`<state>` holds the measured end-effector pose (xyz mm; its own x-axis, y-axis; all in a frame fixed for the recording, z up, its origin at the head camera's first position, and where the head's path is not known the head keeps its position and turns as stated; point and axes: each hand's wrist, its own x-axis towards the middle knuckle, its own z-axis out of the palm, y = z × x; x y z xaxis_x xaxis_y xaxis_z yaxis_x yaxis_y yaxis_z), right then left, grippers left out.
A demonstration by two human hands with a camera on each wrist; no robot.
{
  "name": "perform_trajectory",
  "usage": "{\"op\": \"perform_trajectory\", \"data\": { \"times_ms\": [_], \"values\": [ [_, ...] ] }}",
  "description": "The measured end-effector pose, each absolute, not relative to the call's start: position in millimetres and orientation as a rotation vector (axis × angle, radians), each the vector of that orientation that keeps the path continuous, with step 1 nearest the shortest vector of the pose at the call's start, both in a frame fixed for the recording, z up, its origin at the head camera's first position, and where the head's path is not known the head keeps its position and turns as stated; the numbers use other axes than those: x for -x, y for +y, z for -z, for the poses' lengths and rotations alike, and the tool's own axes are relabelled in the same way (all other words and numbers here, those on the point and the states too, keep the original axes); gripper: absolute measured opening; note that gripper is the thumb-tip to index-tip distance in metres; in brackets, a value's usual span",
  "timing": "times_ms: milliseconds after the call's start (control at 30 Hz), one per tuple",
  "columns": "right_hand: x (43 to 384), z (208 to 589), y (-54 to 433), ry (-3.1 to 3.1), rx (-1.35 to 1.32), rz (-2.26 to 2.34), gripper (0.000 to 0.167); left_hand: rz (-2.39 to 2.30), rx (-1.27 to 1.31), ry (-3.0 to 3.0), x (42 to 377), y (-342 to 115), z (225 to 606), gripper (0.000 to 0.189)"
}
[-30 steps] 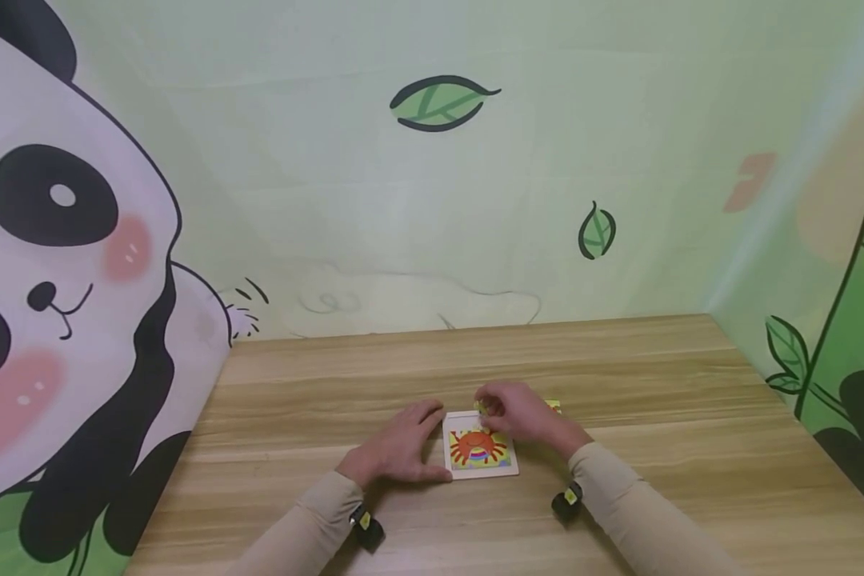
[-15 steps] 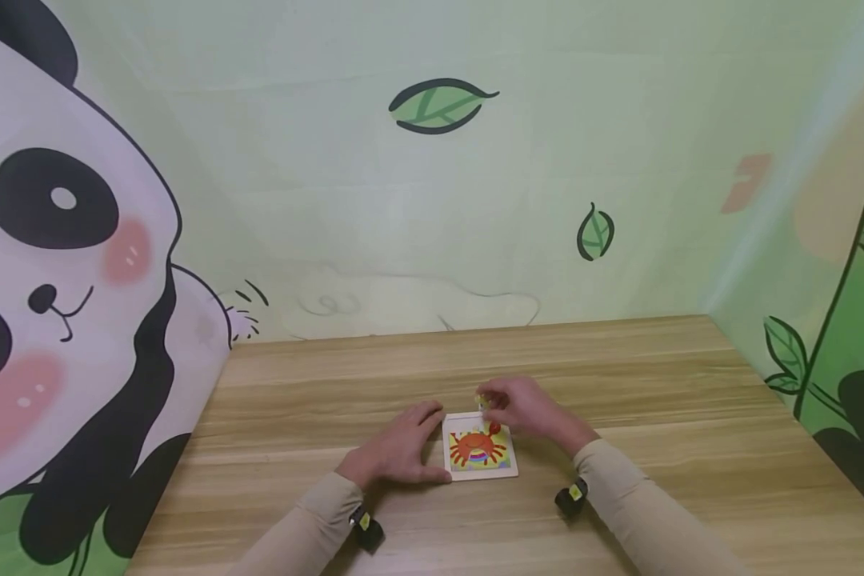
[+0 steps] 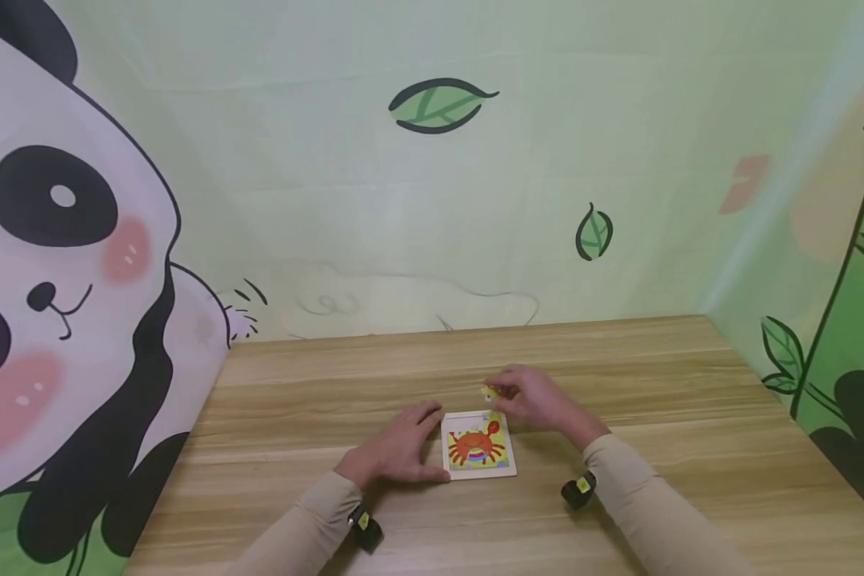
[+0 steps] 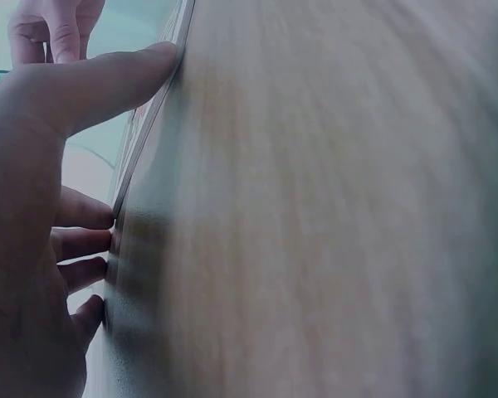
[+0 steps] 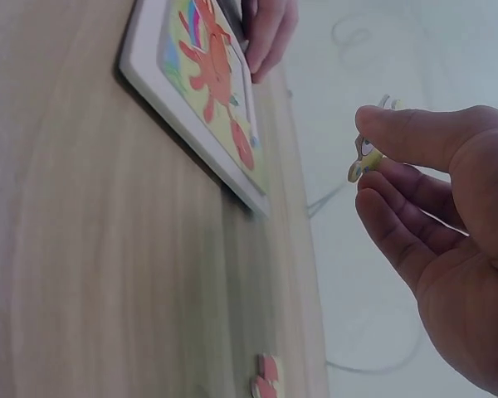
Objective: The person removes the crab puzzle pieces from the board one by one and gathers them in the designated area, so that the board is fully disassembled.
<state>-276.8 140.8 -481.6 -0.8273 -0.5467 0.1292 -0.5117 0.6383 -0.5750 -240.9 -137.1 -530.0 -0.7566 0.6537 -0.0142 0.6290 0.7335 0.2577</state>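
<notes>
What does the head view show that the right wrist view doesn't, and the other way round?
Only the head view: the wall's cartoon panda, two drawn leaves and a green bamboo drawing.

Only the right wrist view: a small red item on the table at the bottom edge, probably a loose piece, and the palm of the right hand.

Both: the crab puzzle board, the wooden table, the left hand at the board, and the right hand holding a small yellow piece.
</notes>
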Motion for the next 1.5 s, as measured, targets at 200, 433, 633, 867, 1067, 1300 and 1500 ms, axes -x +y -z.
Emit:
{"op": "perform_trajectory", "data": {
  "times_ms": [200,433,633,867,1067,1300,1500],
  "values": [
    [278.4,477.4,151.1,2.787,0.823,0.992,0.041,-0.348,-1.042,2.829,241.3,-138.4,530.1,0.105],
    [279.9,475.1,162.6,2.841,0.79,0.964,0.038,-0.344,-1.061,2.841,242.1,-139.1,533.0,0.105],
    [278.0,471.4,170.2,2.866,0.764,0.91,0.039,-0.354,-1.053,2.832,240.6,-137.3,533.3,0.105],
    [280.3,469.8,184.3,2.915,0.749,0.852,0.04,-0.35,-1.066,2.835,242.5,-136.5,534.8,0.105],
    [283.1,472.8,197.7,2.909,0.734,0.848,0.041,-0.356,-1.061,2.827,241.5,-138.2,532.8,0.105],
    [282.5,475.6,210.3,2.91,0.689,0.85,0.039,-0.343,-1.037,2.827,240.5,-138.4,532.2,0.106],
    [280.2,477.3,219.3,2.92,0.708,0.848,0.036,-0.337,-1.034,2.825,240.5,-138.8,531.6,0.105]
  ]
}}
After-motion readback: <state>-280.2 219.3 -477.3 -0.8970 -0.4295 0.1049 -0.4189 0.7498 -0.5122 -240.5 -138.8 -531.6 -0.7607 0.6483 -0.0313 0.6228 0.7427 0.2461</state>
